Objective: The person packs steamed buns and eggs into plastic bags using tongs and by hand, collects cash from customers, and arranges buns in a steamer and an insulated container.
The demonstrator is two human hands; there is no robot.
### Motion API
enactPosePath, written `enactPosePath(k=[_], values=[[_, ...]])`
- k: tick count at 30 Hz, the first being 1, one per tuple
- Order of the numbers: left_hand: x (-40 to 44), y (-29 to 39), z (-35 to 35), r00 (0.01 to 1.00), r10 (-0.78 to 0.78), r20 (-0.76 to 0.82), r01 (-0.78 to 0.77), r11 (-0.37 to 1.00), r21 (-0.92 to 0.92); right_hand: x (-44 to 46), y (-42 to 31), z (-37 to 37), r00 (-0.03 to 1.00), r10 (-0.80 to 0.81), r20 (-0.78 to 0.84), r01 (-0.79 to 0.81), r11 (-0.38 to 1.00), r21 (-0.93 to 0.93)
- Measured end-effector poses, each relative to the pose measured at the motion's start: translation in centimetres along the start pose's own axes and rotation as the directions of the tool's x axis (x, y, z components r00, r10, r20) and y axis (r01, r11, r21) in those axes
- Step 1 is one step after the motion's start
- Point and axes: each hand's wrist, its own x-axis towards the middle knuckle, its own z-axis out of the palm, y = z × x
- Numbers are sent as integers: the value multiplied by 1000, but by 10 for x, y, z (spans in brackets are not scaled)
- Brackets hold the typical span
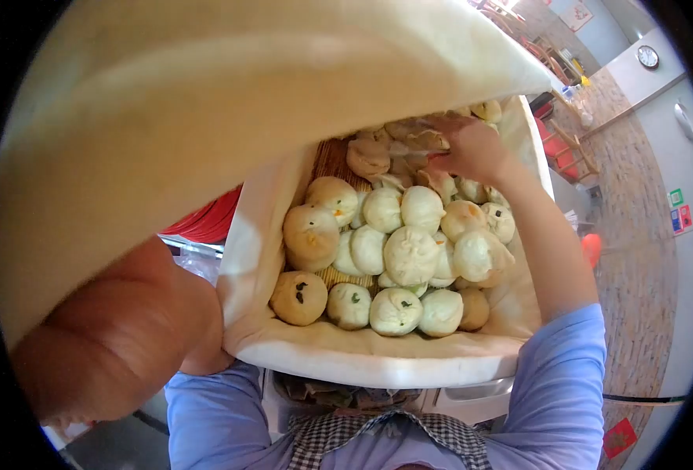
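Steamed buns, pale and round, lie heaped in a cloth-lined box. Some have dark green or orange bits on top. At the far end of the heap, my right hand reaches in with fingers bent around a wrinkled bun. A clear film seems to lie over the buns there, though it is blurred. A thick cream cloth is raised over the box's left and far side. My left forearm is close to the camera under this cloth; the fingers of that hand are hidden.
Woven matting shows between the buns. Left of the box is a red ribbed object. A red-seated chair stands on the far right, beside a brown patterned surface. A round clock hangs beyond.
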Motion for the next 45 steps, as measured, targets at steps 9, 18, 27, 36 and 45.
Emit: enactPosePath(k=[9, 18, 27, 36, 45], values=[[2, 1, 1, 1000, 3, -1, -3, 1000, -11, 20, 38, 27, 919, 366, -148, -365, 930, 31], [-2, 1, 2, 1000, -1, -3, 1, 1000, -19, 0, 50, 10, 861, 425, 279, -395, 213, 894], [-3, 3, 4, 1000, -6, -26, 6, 1000, -15, 11, -54, 29, 989, 8, 149, -62, 932, 357], [-7, 5, 1, 999, -9, -52, 7, 1000, -26, 11, 6, 10, 985, 157, -76, -120, 925, 361], [-7, 4, 2, 998, -1, -58, -1, 999, -41, 20, 122, 34, 891, 451, -55, -382, 809, 447]])
